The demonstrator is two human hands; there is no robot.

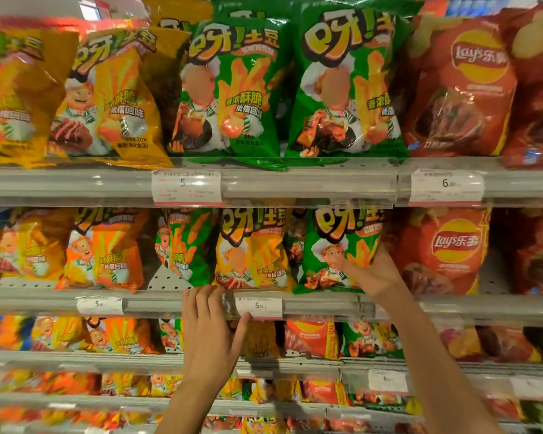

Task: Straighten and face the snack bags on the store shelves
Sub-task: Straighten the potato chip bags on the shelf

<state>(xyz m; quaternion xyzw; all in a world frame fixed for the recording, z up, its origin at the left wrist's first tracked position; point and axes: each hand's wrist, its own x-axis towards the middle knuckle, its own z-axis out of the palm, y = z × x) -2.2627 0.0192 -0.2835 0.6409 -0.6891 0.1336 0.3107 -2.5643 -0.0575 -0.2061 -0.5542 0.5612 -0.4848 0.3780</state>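
Shelving, four tiers or more, filled the frame with snack bags. Top shelf, upper frame: two yellow, two green, two red bags at the front. Second shelf, mid frame: nine or so bags, mixed colours, several tilted. Price tags: five legible. Right hand, centre right, held the green bag on that second shelf, thumb across its front. Left hand, lower centre, fingers straight on the shelf rail beside a price tag, holding nothing.
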